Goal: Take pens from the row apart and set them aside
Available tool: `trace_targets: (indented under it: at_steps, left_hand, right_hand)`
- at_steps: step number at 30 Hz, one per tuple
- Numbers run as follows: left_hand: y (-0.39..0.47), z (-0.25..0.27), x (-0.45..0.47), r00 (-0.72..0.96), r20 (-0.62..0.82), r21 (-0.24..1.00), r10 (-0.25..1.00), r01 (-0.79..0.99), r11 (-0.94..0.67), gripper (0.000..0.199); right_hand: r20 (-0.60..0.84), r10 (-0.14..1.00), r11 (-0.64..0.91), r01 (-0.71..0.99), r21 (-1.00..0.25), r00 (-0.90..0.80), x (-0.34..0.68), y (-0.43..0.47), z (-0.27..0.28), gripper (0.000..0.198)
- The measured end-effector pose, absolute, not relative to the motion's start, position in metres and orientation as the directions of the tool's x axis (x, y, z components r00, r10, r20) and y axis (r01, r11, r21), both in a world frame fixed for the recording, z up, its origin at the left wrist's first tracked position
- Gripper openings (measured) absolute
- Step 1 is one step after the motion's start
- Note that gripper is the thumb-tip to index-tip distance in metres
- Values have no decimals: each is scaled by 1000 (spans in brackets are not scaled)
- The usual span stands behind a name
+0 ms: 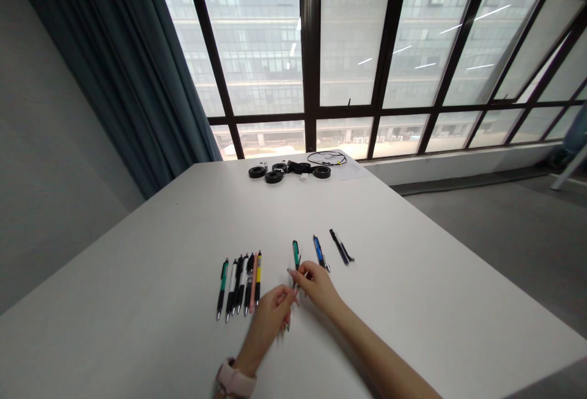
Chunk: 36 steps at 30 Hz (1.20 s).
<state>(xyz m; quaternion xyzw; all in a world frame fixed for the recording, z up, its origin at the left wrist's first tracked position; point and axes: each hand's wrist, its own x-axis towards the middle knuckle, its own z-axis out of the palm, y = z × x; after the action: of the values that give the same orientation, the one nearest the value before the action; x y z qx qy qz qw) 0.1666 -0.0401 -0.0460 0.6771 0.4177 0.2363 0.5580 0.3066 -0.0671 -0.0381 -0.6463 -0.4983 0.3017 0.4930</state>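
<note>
My left hand (274,310), a pale watch band (236,379) on its wrist, is closed on a slim pen piece whose metal-looking tip pokes out below the fingers. Its fingertips meet those of my right hand (318,286), which pinches a thin dark piece, too small to name surely. Just beyond the fingers lies a green pen barrel (296,252), its near end partly hidden. A blue pen barrel (318,251) with a small loose piece is to the right, then a black pen (338,246) with slim parts alongside. Left of my hands, several pens lie in a row, from a green pen (222,289) to a yellow pen (258,276).
Black tape-like rolls (274,177) and a coiled black cable (327,158) lie at the far end of the white table (160,252). Behind stand tall framed windows (353,38) and a blue curtain (132,68). The table's right edge borders a grey floor (518,227).
</note>
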Motion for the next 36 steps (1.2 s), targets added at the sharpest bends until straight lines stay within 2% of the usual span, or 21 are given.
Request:
trace_targets:
  at_steps: [26,32,36]
  left_hand:
    - [-38,-52,167,552,-165,951,817,310,-18,48]
    - [-40,-48,168,528,-169,949,832,316,-8,48]
    - [-40,-47,169,521,-166,936,837,349,-32,46]
  right_hand:
    - [88,950,-27,359,-933,300,307,-68,-38,24]
    - [86,967,-12,378,-926,241,309,-67,-44,22]
    - [35,976,-58,409,-911,216,310,-66,-47,25]
